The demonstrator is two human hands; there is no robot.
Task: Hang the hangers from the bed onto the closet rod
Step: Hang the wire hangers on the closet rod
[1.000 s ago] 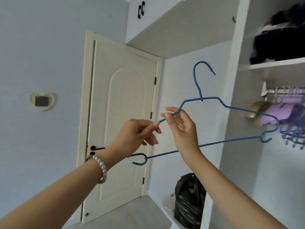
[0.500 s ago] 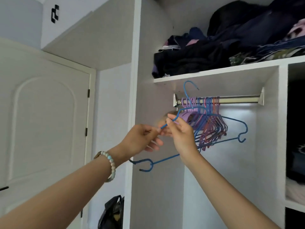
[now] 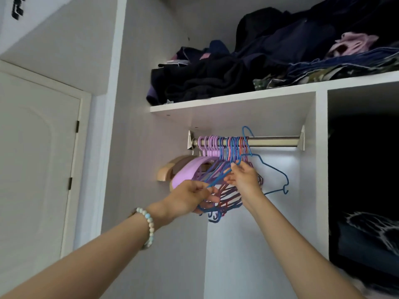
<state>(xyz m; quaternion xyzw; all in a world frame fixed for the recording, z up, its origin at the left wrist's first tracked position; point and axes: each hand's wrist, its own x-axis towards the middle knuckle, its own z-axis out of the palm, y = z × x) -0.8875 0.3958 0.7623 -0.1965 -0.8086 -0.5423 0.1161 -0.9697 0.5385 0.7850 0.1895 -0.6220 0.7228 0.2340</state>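
Observation:
I hold a thin blue wire hanger (image 3: 272, 170) up inside the closet with both hands. My left hand (image 3: 190, 196) pinches its left arm, and my right hand (image 3: 245, 176) grips the same arm higher up. Its hook rises in front of and just above the metal closet rod (image 3: 274, 141); I cannot tell whether it rests on the rod. Several purple, pink and blue hangers (image 3: 218, 160) hang bunched on the rod's left half, right behind my hands.
A white shelf (image 3: 233, 100) above the rod carries piled dark clothes (image 3: 248, 67). A white divider panel (image 3: 321, 169) stands right of the rod, with a dark compartment beyond it. A white door (image 3: 36, 169) is at the left.
The view swung from the door to the closet. Both hands carried the blue hanger up and rightwards, bringing its hook from open air to the rod beside the hanging bunch.

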